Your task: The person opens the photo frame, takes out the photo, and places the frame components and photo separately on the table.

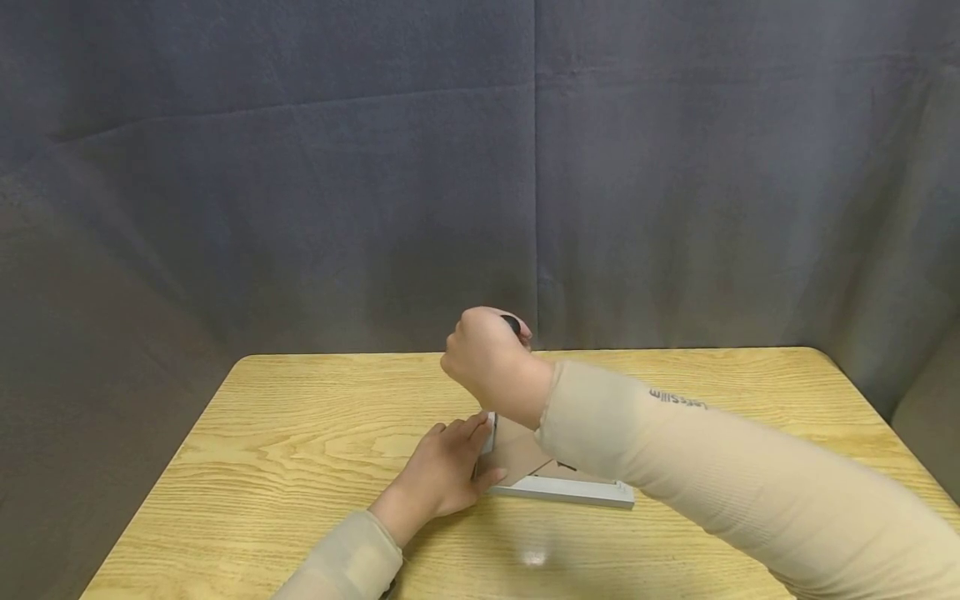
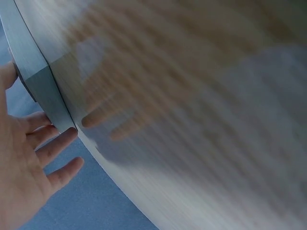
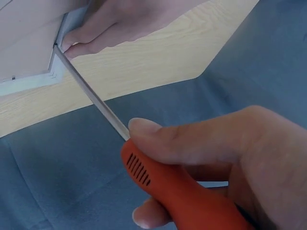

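A picture frame with a pale silvery rim [image 1: 570, 492] lies face down on the table, its brown backing board [image 1: 517, 454] upward. My left hand [image 1: 450, 468] grips the frame's left side, thumb over the backing, fingers along the outer edge; the left wrist view shows those fingertips against the frame's side [image 2: 45, 88]. My right hand [image 1: 491, 358] is raised above the frame, wrapped round a screwdriver [image 3: 172, 189] with an orange handle and a metal shaft. In the right wrist view, the shaft's tip meets the rim's inner edge, close to the left fingers. My right forearm hides part of the frame.
The wood-grain table [image 1: 300, 450] extends around the frame, with rounded far corners. Dark grey-blue curtains [image 1: 375, 208] hang behind it and at both sides. Beige sleeves [image 1: 720, 458] cover both forearms.
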`<action>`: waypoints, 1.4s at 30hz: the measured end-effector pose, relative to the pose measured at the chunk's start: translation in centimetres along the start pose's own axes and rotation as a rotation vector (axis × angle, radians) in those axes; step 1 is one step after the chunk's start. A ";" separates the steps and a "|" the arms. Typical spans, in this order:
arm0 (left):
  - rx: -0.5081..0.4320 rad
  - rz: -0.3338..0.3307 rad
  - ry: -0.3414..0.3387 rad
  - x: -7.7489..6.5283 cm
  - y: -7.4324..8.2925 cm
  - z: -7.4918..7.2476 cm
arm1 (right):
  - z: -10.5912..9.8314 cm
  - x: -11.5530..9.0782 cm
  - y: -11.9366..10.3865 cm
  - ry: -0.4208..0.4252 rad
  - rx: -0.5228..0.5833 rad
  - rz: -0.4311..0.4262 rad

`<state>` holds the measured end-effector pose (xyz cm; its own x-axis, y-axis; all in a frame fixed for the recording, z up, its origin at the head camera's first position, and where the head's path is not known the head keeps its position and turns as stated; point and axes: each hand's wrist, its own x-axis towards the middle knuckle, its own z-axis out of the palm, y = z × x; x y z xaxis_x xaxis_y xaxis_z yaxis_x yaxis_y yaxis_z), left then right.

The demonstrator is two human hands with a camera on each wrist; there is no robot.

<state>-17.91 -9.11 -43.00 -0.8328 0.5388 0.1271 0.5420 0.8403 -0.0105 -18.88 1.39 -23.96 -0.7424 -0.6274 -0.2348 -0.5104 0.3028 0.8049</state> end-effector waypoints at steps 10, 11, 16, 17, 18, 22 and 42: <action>-0.096 -0.028 -0.006 -0.1 0.1 -0.1 | 1.8 -0.7 1.1 0.061 0.135 0.008; -0.099 -0.034 -0.015 -0.1 0.1 -0.1 | 2.1 -0.9 1.2 0.071 0.146 0.012; -0.101 -0.061 -0.061 0.1 0.3 0.0 | 3.7 -2.0 1.5 0.150 0.237 0.038; -0.099 -0.064 -0.067 0.1 0.3 0.0 | 4.0 -2.3 1.6 0.166 0.259 0.046; -0.099 -0.066 -0.073 0.1 0.3 0.0 | 4.5 -2.6 1.7 0.183 0.281 0.056; -0.090 -0.073 -0.107 0.2 0.5 -0.1 | 6.3 -3.6 1.8 0.229 0.369 0.119; -0.085 -0.090 -0.125 0.3 1.0 -0.6 | 10.5 -7.9 -1.2 0.473 0.510 0.325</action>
<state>-17.54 -8.10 -42.36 -0.8830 0.4695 -0.0003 0.4679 0.8802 0.0796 -17.00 13.51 -28.80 -0.6830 -0.6558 0.3217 -0.5205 0.7459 0.4155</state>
